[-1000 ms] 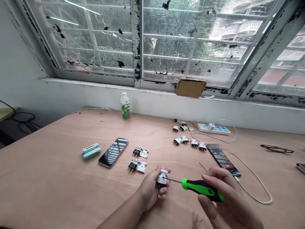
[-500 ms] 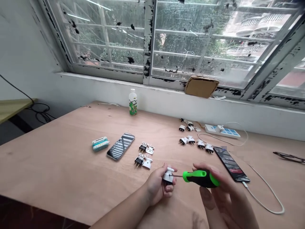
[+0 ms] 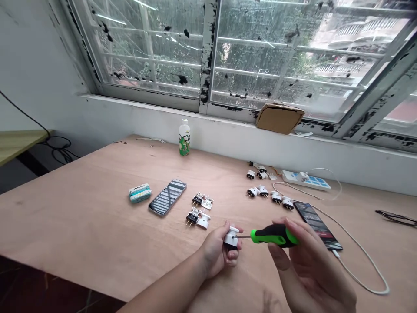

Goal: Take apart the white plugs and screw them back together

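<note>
Screwdriver handle point(image 3: 274, 235) now black side up instead of green

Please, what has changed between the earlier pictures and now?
The screwdriver has turned about its shaft in the right hand, whose grip shifted; the camera view swung left. Nothing was taken or let go: the left hand still holds the white plug, the screwdriver's tip at its side. The bottle stayed put.

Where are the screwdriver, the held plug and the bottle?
Screwdriver point(image 3: 269, 236), head view: on its handle.
Held plug point(image 3: 229, 240), head view: on its white body.
Bottle point(image 3: 184, 140), head view: on its printed side.
</note>
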